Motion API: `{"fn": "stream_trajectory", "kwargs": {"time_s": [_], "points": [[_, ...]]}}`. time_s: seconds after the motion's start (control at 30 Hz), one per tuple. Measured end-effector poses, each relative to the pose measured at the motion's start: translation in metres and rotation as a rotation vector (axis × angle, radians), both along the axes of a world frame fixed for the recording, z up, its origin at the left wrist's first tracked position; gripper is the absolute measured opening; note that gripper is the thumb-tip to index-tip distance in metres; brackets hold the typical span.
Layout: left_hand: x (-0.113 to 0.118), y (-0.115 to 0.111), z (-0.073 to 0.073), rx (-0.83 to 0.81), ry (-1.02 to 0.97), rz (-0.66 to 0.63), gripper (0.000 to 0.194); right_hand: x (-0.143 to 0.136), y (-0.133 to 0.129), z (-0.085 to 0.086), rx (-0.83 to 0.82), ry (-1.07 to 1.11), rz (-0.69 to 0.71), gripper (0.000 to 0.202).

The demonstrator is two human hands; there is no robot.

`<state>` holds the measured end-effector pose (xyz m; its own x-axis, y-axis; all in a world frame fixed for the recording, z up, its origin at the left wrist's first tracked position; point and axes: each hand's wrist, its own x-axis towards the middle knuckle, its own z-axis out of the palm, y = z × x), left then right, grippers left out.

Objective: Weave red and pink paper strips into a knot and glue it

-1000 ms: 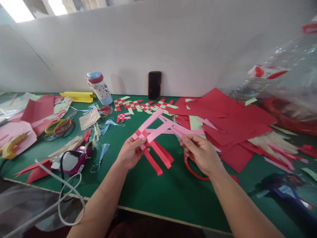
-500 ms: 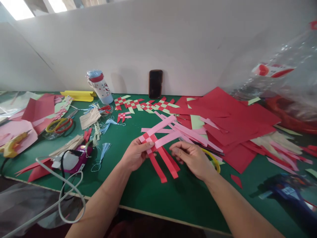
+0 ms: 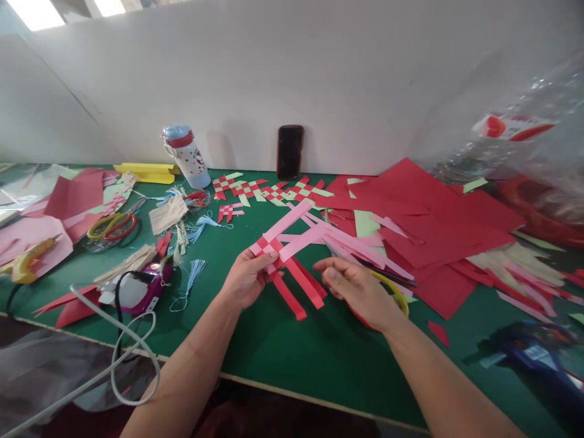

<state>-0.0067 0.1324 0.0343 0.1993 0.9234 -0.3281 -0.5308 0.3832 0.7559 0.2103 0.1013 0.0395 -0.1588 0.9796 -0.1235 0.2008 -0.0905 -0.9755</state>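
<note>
1. Left hand [image 3: 249, 277]: pinches the red and pink woven paper [image 3: 267, 244], thumb on top, fingers tucked under.
2. Woven paper: sits up in the pinch, over the green table [image 3: 255, 359]. Pokes pink ends up and away, and lets red ends hang down to the right.
3. Right hand [image 3: 358, 289]: rests just beside the red ends, loosely curled, thumb close to pointer finger.
4. Scissors [image 3: 401, 296] with a yellow loop: peek out from behind the right hand. Too covered to tell if held or just lying there.
5. Pink strips [image 3: 353, 240]: lie in a messy pile past the right hand.
6. Big red sheets [image 3: 442, 225]: lie heaped to the right of the strips.
7. Little red and green woven pieces [image 3: 276, 193]: make a row near the wall [image 3: 365, 91].
8. Phone [image 3: 290, 152]: leans on the wall, behind the row.
9. White bottle [image 3: 191, 161]: stands to the left of the phone.
10. Blue tassel [image 3: 194, 272]: lies left of the left hand, near a purple box [image 3: 157, 280].
</note>
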Motion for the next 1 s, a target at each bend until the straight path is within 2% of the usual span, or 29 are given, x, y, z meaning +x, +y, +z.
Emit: {"fn": "stream_trajectory", "kwargs": {"time_s": [0.07,0.13,0.3,0.43,0.6,0.67,0.73,0.8,1.0], "points": [[0.001,0.000,-0.002,0.013,-0.002,-0.029,0.031,-0.007,-0.003,0.001,0.005,-0.064,0.081,0.036],[0.001,0.000,-0.003,0.019,-0.002,-0.039,0.032,-0.010,-0.004,0.001,0.024,-0.074,0.084,0.031],[-0.001,0.002,-0.003,0.024,-0.006,-0.002,0.033,0.000,0.004,-0.009,0.096,-0.036,-0.109,0.039],[-0.002,-0.002,-0.001,0.021,-0.013,-0.069,0.034,0.006,0.010,-0.014,0.131,0.012,-0.186,0.039],[0.001,-0.006,-0.006,0.040,-0.007,-0.292,0.038,-0.010,0.004,-0.010,0.102,0.039,-0.028,0.041],[0.003,-0.007,-0.007,0.054,0.009,-0.340,0.039,-0.017,0.000,-0.008,0.086,0.052,0.049,0.040],[0.005,-0.008,-0.007,0.053,0.018,-0.350,0.040,-0.020,-0.002,-0.007,0.070,0.052,0.096,0.031],[0.006,-0.007,-0.007,0.029,0.008,-0.307,0.041,-0.018,-0.003,-0.007,0.053,0.042,0.105,0.027],[-0.001,0.004,-0.010,0.007,-0.016,0.006,0.030,-0.002,0.002,-0.004,0.020,0.055,0.049,0.038]]}}
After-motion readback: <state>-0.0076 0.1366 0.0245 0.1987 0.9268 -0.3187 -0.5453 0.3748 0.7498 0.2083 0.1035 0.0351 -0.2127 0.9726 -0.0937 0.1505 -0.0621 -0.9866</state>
